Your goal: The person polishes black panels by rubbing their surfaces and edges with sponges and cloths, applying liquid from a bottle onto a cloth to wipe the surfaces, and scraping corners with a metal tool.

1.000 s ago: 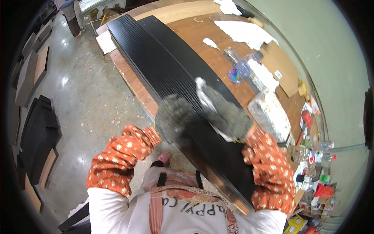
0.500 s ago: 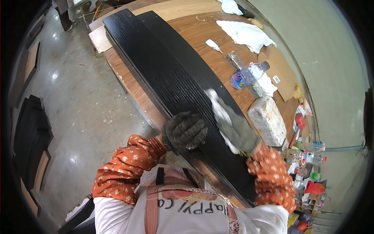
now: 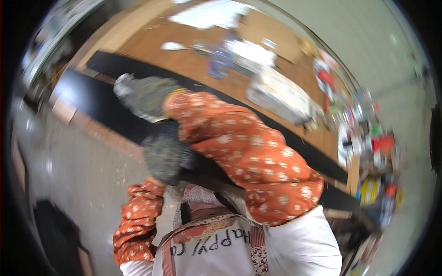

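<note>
Long black boards (image 3: 94,99) lie stacked on the wooden workbench. My right hand (image 3: 154,94), in a grey work glove, reaches across to the left over the top board. A whitish cloth (image 3: 122,83) shows at its fingers, pressed against the surface; motion blurs its outline. Closer to me, my left hand (image 3: 162,158), also gloved, is closed at the near edge of the boards. Its fingertips are hidden. Orange floral sleeves cover both forearms, and the right one crosses over the boards.
Behind the boards are a wrapped whitish block (image 3: 281,94), a plastic bottle (image 3: 220,62), white cloth (image 3: 209,14) and cardboard (image 3: 267,34). Bottles (image 3: 359,108) and mixed containers crowd the right side. Dark curved pieces (image 3: 55,234) stand on the floor at left.
My right hand has swept left along the board with the cloth. My left hand has shifted left at the near edge. The whole view has turned, and the boards lie more crosswise.
</note>
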A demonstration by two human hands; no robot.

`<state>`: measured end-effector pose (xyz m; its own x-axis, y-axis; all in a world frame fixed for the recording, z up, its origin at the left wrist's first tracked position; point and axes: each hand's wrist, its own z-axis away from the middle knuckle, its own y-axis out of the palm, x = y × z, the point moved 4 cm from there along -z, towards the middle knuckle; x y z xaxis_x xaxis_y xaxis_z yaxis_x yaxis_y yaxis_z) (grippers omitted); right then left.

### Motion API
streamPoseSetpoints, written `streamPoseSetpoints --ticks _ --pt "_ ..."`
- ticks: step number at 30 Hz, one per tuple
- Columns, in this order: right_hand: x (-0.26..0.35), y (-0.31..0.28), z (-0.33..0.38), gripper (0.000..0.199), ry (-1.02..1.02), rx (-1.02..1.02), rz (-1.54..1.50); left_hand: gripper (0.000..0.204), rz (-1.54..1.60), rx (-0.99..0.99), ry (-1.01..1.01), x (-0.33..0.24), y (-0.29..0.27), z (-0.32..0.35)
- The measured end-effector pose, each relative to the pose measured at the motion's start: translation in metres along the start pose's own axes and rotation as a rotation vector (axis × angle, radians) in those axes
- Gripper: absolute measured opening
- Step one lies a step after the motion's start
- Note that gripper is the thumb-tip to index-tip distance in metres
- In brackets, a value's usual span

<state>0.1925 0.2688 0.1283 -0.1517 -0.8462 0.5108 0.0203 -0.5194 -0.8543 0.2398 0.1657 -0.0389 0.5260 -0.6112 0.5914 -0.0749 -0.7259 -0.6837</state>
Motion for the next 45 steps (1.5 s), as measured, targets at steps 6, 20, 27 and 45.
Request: streamPoseSetpoints --ticks 6,20,27,45 --pt "-0.055 -0.01 0.194 0.028 0.121 -0.183 0.035 0.065 1.876 -0.976 1.492 0.074 -0.014 -0.029" --pt "-0.212 0.005 0.695 0.041 0.809 -0.491 0.882 0.078 1.17 -0.789 2.074 0.123 -0.101 0.036" --pt "-0.119 0.022 0.48 0.029 0.262 -0.893 0.547 0.101 0.94 -0.727 2.488 0.178 -0.178 0.185" --pt "-0.087 0.046 0.507 0.02 0.438 -0.917 0.662 0.104 1.01 -0.248 2.596 0.144 -0.172 0.194"
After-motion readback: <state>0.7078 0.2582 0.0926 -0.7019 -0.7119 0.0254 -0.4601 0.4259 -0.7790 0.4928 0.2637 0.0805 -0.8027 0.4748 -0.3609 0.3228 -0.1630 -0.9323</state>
